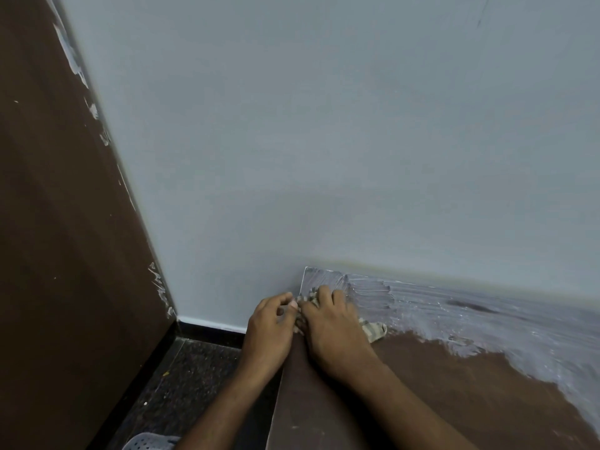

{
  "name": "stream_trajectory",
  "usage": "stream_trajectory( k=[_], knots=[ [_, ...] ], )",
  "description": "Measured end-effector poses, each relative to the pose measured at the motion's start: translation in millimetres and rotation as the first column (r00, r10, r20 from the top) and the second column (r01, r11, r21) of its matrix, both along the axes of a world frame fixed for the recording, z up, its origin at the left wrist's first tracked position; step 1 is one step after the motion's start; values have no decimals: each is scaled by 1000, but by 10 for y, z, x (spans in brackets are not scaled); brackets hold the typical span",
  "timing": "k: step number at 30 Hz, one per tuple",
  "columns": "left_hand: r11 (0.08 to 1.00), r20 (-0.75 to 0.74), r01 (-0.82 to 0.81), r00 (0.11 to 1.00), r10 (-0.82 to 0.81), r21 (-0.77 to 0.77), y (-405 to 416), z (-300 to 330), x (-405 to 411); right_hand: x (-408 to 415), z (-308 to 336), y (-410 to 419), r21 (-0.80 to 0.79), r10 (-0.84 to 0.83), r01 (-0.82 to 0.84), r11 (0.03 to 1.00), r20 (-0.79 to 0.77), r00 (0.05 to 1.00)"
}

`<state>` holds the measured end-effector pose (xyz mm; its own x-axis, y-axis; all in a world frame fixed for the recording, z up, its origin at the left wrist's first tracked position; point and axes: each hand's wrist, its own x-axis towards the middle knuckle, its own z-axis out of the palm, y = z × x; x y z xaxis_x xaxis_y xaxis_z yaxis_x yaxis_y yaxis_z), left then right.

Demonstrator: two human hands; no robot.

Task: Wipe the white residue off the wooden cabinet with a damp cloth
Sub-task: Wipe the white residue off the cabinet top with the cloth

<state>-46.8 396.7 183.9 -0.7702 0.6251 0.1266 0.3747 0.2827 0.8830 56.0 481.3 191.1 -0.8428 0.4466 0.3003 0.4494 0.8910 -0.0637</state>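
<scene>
Both hands grip the cloth [373,331] at the cabinet [422,401] corner: left hand [269,329] pinching, right hand [331,326] pressing; residue [487,319] runs rightward along the wall [324,141], nearer the right.

Cabinet top [454,394]: dark brown wood, filled lower right of frame, far edge against wall, left edge ran down toward bottom centre. White residue [461,315]: wet-looking streaked smear, covered far strip of top from its far left corner rightward, widening toward right edge of frame; near part of top was bare brown. Cloth [375,331]: pale, striped, bunched at cabinet's far left corner on residue edge, mostly covered by hands, one end stuck out right of centre frame.
</scene>
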Motion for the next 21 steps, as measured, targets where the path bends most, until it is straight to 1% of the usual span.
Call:
stream_trajectory(
  k=[3, 5, 7, 9, 11, 15, 17, 18, 20, 21],
  knots=[
    [999, 7, -3, 1000, 3, -33, 42, -41, -32, 126, -71, -104, 13, 31, -31, 999, -33, 999],
    [999, 19, 0, 1000, 0, -37, 69, -38, -15, 102, -66, -21, 9, 34, -34, 999, -36, 999],
    [999, 21, 10, 1000, -9, -35, 79, -9, 1, 6, 6, 103, -32, -5, 6, 999, 2, 1000],
    [999, -1, 24, 1000, -24, -39, 76, 15, 1, -85, 96, 166, -34, -50, 52, 998, 41, 998],
    [999, -13, 28, 1000, -28, -36, 67, 25, -8, -83, 134, 117, -40, -55, 57, 998, 52, 997],
    [1000, -20, 11, 1000, -11, -3, 57, 23, 27, 295, 74, -228, -70, 116, -117, 991, -18, 993],
    [999, -86, 47, 995, -45, 17, 45, 3, 76, 586, 16, -389, -62, 173, -173, 983, -8, 985],
    [997, -146, 70, 987, -66, 23, 41, -14, 102, 709, -6, -400, -61, 177, -177, 982, 0, 984],
    [994, -279, 108, 955, -105, -4, 31, -43, 162, 846, -17, -250, -12, 131, -130, 991, 29, 991],
    [992, -331, 120, 935, -125, -34, 26, -50, 196, 866, -7, -111, 2, 76, -76, 997, 49, 996]
  ],
)
